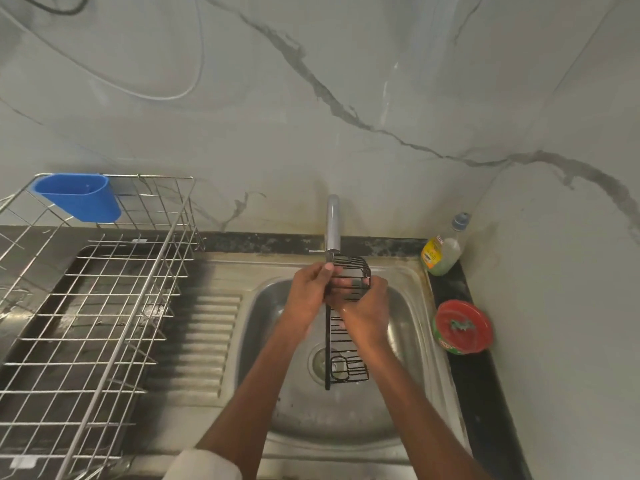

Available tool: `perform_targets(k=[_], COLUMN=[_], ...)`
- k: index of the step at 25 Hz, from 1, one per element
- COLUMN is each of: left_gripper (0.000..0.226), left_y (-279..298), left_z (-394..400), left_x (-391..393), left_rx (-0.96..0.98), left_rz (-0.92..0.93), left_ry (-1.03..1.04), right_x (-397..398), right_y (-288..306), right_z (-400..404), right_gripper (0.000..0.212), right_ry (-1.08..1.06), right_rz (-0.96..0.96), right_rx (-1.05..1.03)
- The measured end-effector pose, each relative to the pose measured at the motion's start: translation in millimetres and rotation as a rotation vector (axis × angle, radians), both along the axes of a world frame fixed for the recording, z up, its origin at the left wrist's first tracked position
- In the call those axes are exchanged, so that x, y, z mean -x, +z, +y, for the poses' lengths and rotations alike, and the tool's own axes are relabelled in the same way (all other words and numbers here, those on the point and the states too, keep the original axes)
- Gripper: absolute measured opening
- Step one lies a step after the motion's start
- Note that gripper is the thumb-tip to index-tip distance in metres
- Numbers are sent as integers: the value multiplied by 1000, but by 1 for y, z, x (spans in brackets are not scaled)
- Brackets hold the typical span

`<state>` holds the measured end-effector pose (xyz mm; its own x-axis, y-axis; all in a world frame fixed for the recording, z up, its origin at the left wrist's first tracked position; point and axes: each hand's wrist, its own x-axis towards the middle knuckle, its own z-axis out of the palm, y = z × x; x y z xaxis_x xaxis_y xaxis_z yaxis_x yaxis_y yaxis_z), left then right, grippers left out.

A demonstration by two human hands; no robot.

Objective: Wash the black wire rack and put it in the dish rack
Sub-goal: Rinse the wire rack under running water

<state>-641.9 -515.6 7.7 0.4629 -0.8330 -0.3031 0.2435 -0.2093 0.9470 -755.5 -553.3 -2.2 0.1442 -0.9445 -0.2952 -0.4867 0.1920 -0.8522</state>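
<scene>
A long black wire rack (347,365) hangs upright over the steel sink (412,327), its top end just under the tap spout (333,223). My left hand (309,295) grips the rack's left bar near the top. My right hand (365,308) wraps around the rack's right side at the same height, fingers through the wires. The rack's lower basket end hangs above the drain. The silver dish rack (104,306) stands empty on the counter to the left, with a blue plastic cup holder (78,197) hooked on its back rim.
A ribbed steel drainboard (204,337) lies between dish rack and basin. On the black ledge at right stand a dish-soap bottle (443,251) and a round red-lidded tub (464,327). A marble-pattern wall rises right behind the tap.
</scene>
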Motion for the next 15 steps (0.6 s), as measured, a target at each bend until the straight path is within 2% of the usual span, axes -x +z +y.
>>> perform_targets(k=[4,8,13,15], left_gripper=[30,30,32,32], left_y=[1,7,9,7], left_z=[2,6,26,38], left_x=[3,8,6,0], left_rx=[-12,20,-27,-56], left_rz=[9,34,135,154], left_ry=[32,48,129,148], right_x=[25,47,43,36], right_y=[11,22,28,31], right_z=[3,-1,13,22], right_gripper=[36,23,6,9], right_ry=[62,136,166,202], right_rz=[24,29,-14,-27], right_rx=[-76,-82,-71,-84])
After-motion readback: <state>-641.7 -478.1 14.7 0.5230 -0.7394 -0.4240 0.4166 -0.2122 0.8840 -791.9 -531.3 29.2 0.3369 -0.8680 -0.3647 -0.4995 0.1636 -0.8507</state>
